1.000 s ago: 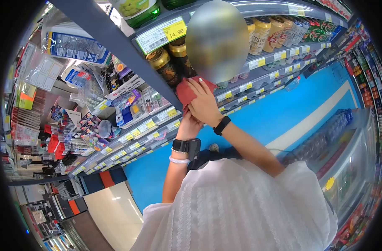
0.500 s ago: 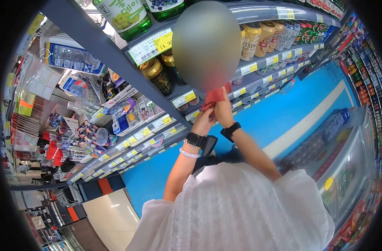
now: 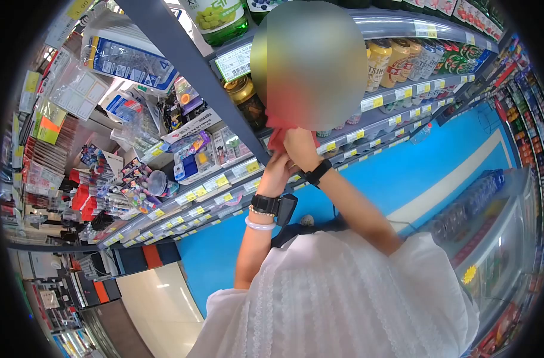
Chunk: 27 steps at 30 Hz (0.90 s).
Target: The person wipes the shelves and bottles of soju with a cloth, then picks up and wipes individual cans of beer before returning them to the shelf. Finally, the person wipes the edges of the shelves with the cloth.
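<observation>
A red cloth (image 3: pixel 276 141) is bunched between my hands, close to the front of a drinks shelf. My right hand (image 3: pixel 300 149) is closed on it from the right, fingers partly out of sight. Lower and to the left, my left hand (image 3: pixel 275 174) grips its bottom end, the two hands touching. A large blurred patch hides the upper part of the cloth. Just left of the cloth stands a dark can with a gold top (image 3: pixel 244 98). Both wrists wear black bands, the left one with a bulky device (image 3: pixel 276 206).
Beer cans (image 3: pixel 379 62) line the shelf at the right, and a green bottle (image 3: pixel 215 24) stands above. A grey shelf post (image 3: pixel 182 65) runs diagonally beside hanging stationery packs (image 3: pixel 129 62). A glass-sided case (image 3: pixel 498 256) is at right, over the blue floor (image 3: pixel 367 179).
My hands have shifted left across the shelf front with the red cloth, and more of the cloth hangs left of my right hand. The shelves have slid rightward in view.
</observation>
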Available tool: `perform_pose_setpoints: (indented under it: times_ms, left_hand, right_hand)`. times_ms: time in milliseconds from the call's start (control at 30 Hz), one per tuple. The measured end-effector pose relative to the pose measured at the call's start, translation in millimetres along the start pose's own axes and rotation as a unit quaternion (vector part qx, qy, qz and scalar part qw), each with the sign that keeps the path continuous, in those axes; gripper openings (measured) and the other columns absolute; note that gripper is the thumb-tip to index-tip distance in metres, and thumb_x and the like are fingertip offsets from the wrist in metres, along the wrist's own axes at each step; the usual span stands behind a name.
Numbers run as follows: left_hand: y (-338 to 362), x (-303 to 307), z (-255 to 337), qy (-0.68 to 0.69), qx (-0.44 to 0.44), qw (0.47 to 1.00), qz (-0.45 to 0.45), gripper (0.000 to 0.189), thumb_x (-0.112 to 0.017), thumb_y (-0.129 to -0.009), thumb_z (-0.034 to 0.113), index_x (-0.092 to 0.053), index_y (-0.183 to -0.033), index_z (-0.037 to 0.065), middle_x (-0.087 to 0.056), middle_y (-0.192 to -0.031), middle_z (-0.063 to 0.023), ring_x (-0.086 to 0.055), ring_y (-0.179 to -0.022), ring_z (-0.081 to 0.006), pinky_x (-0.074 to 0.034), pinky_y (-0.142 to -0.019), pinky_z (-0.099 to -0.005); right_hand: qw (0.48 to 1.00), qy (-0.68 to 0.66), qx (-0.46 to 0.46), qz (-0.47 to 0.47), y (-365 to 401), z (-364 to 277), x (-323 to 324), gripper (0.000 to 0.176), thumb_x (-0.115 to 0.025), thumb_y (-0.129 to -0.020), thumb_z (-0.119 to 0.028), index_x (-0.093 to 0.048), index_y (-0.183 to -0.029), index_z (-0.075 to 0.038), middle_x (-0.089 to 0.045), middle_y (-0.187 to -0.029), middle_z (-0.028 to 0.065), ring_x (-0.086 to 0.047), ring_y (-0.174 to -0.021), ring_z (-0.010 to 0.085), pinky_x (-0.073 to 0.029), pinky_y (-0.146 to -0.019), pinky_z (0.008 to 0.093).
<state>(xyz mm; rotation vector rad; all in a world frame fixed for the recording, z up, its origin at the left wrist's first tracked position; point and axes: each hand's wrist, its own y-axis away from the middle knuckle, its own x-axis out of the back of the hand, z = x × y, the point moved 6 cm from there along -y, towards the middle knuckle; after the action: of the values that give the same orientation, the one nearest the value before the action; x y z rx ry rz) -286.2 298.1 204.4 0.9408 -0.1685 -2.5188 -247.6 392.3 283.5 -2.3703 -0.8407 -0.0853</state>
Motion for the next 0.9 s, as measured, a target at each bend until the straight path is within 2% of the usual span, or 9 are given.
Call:
perform_pose_setpoints:
  times_ms: [167, 267, 367, 433, 500, 567, 633, 733, 900]
  left_hand:
    - [-2.8, 25.7, -33.6, -0.107, 0.04, 0.993, 0.032, 0.042, -0.049, -0.101, 0.013, -0.043, -0.141, 0.006, -0.058, -0.131, -0.0086, -0.061, -0.115, -0.0217, -0.048, -0.1, -0.0395]
    - [0.0, 25.9, -39.1, -0.092, 0.048, 0.994, 0.019, 0.043, -0.049, -0.1, 0.013, -0.042, -0.142, 0.006, -0.058, -0.131, -0.0089, -0.061, -0.115, -0.0218, -0.047, -0.102, -0.0392]
    - [-6.7, 25.8, -32.1, -0.086, 0.001, 0.996, 0.01, 0.042, -0.049, -0.101, 0.018, -0.044, -0.141, 0.007, -0.059, -0.131, -0.0083, -0.06, -0.118, -0.0208, -0.049, -0.1, -0.0384]
    - [-4.3, 18.2, -22.8, -0.091, -0.013, 0.995, 0.045, 0.042, -0.048, -0.101, 0.02, -0.044, -0.141, 0.008, -0.06, -0.13, -0.0082, -0.06, -0.119, -0.0208, -0.049, -0.1, -0.0385]
    - [-2.5, 17.1, -21.2, -0.088, -0.006, 0.995, 0.047, 0.042, -0.049, -0.101, 0.021, -0.044, -0.142, 0.009, -0.06, -0.13, -0.0081, -0.06, -0.119, -0.0217, -0.049, -0.1, -0.0391]
    - [-4.8, 29.7, -33.1, -0.11, 0.002, 0.994, 0.026, 0.042, -0.051, -0.1, 0.019, -0.046, -0.14, 0.008, -0.061, -0.129, -0.0083, -0.062, -0.115, -0.0231, -0.049, -0.101, -0.0388]
    - [-1.7, 37.7, -40.0, -0.174, 0.033, 0.983, 0.039, 0.038, -0.05, -0.1, 0.017, -0.049, -0.136, 0.007, -0.062, -0.127, -0.0094, -0.062, -0.115, -0.0231, -0.049, -0.1, -0.0383]
    - [11.8, 15.7, -24.3, -0.234, 0.031, 0.971, 0.035, 0.03, -0.05, -0.1, 0.012, -0.054, -0.129, 0.004, -0.065, -0.121, -0.0102, -0.063, -0.113, -0.0202, -0.048, -0.097, -0.0344]
    - [12.1, -11.3, -13.3, -0.386, -0.039, 0.92, -0.055, 0.031, -0.049, -0.1, 0.004, -0.05, -0.13, 0.0, -0.065, -0.122, -0.0115, -0.063, -0.11, -0.0181, -0.048, -0.092, -0.0294]
  right_hand:
    - [0.984, 0.174, 0.022, 0.009, 40.6, 28.6, -3.2, 0.071, -0.047, -0.079, 0.014, -0.032, -0.148, 0.005, -0.042, -0.147, 0.0242, -0.048, -0.13, 0.038, -0.04, -0.107, 0.035]
    - [0.99, 0.139, 0.009, -0.02, 37.8, 16.1, 3.6, 0.071, -0.044, -0.077, 0.015, -0.035, -0.147, 0.005, -0.038, -0.151, 0.0244, -0.044, -0.134, 0.0391, -0.038, -0.11, 0.0349]
    - [0.992, -0.115, -0.048, -0.008, 11.9, -8.7, 11.8, 0.08, -0.043, -0.07, 0.018, -0.037, -0.148, 0.001, -0.033, -0.157, 0.0184, -0.035, -0.141, 0.0395, -0.031, -0.116, 0.0395]
    - [0.996, 0.058, 0.061, -0.028, 1.4, -15.1, 5.1, 0.083, -0.048, -0.069, 0.015, -0.037, -0.149, -0.003, -0.037, -0.155, 0.017, -0.032, -0.143, 0.0398, -0.027, -0.119, 0.0418]
    - [0.931, 0.299, 0.193, -0.084, 3.5, -15.5, -8.6, 0.056, -0.057, -0.068, 0.005, -0.058, -0.124, 0.008, -0.046, -0.147, 0.0182, -0.029, -0.144, 0.0411, -0.026, -0.12, 0.0505]
    - [0.931, 0.298, 0.182, -0.106, 15.1, -5.6, -9.0, 0.044, -0.058, -0.066, 0.003, -0.063, -0.109, 0.011, -0.047, -0.145, 0.0183, -0.03, -0.145, 0.0389, -0.027, -0.119, 0.0533]
    - [0.96, 0.213, 0.162, -0.08, 26.8, 9.6, -4.0, 0.054, -0.054, -0.068, 0.008, -0.059, -0.122, 0.008, -0.047, -0.146, 0.0192, -0.033, -0.144, 0.0374, -0.027, -0.12, 0.05]
    - [0.995, -0.066, -0.023, 0.065, 34.0, 6.2, 33.3, 0.067, -0.046, -0.076, 0.014, -0.045, -0.143, 0.005, -0.045, -0.149, 0.0194, -0.043, -0.139, 0.0327, -0.037, -0.112, 0.0371]
    - [0.816, -0.468, -0.183, 0.284, 47.3, 26.7, 77.7, 0.034, -0.046, -0.096, 0.0, -0.055, -0.129, 0.001, -0.062, -0.122, 0.0088, -0.061, -0.108, 0.0182, -0.049, -0.096, 0.0344]
